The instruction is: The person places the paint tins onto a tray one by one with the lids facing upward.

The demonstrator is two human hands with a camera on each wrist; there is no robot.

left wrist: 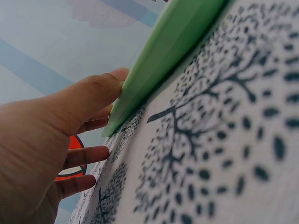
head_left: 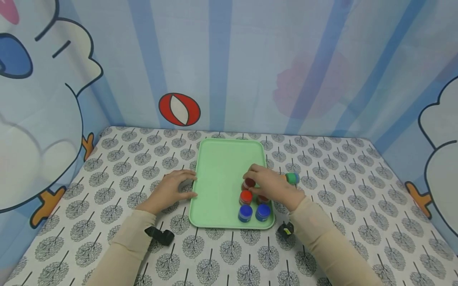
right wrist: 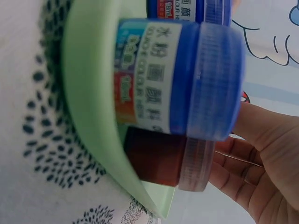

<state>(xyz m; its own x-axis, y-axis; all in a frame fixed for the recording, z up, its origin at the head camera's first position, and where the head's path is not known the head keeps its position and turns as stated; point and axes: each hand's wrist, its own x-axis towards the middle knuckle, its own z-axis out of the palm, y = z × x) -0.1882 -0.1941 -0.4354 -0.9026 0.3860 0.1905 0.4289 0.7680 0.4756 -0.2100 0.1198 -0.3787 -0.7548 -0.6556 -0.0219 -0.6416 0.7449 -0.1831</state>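
Note:
A pale green tray (head_left: 222, 167) lies on the tree-patterned cloth. Several small paint jars stand in its near right corner: two blue ones (head_left: 245, 212) in front, a red one (head_left: 245, 196) and a brown one (head_left: 262, 198) behind them. My right hand (head_left: 273, 186) reaches over them, its fingers curled round a dark red jar (head_left: 249, 183) farther back. In the right wrist view a blue jar (right wrist: 187, 79) fills the frame, with the brown jar (right wrist: 159, 158) and my right hand (right wrist: 261, 163) behind it. My left hand (head_left: 171, 190) rests on the cloth. Its thumb (left wrist: 93, 98) presses against the tray's rim (left wrist: 173, 46).
A green-lidded jar (head_left: 292, 178) lies on the cloth just right of the tray, beside my right hand. Cartoon-printed fabric walls close off the back and both sides. The far half of the tray holds nothing.

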